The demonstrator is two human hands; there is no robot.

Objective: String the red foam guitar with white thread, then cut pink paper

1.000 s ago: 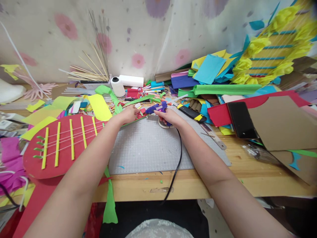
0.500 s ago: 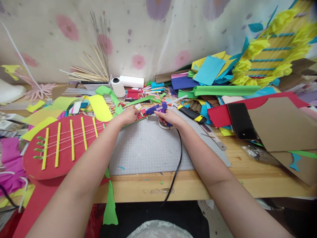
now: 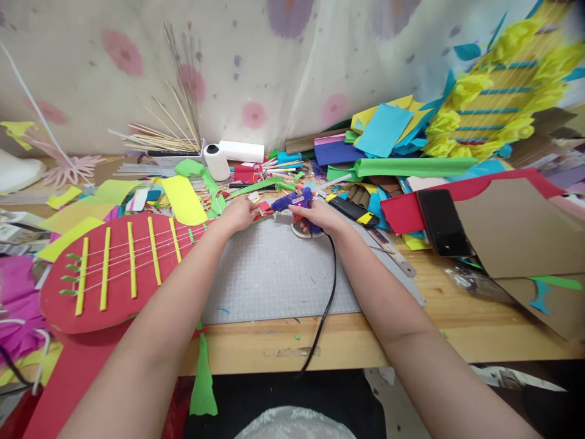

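Observation:
My right hand (image 3: 315,217) grips a purple hot glue gun (image 3: 295,200), its nozzle pointing left toward my other hand. A black cord (image 3: 331,274) runs from the gun down over the table edge. My left hand (image 3: 241,214) is closed at the far right end of a red cardboard guitar (image 3: 123,268); what its fingers pinch is too small to make out. Yellow strips and white strings cross the guitar's red face. My left forearm hides part of it. Beneath the gun, a roll of tape (image 3: 301,231) partly shows on the grey cutting mat (image 3: 274,274).
A yellow-black utility knife (image 3: 354,210) and a metal ruler (image 3: 395,253) lie right of the glue gun. Further right are a phone (image 3: 442,222) and brown cardboard (image 3: 516,231). Behind stand a thread spool (image 3: 217,163), sticks (image 3: 159,139) and coloured paper (image 3: 384,129).
The glue gun in my right hand has shifted slightly to the right, away from my left hand. My left hand has moved only a little; the view has shifted slightly.

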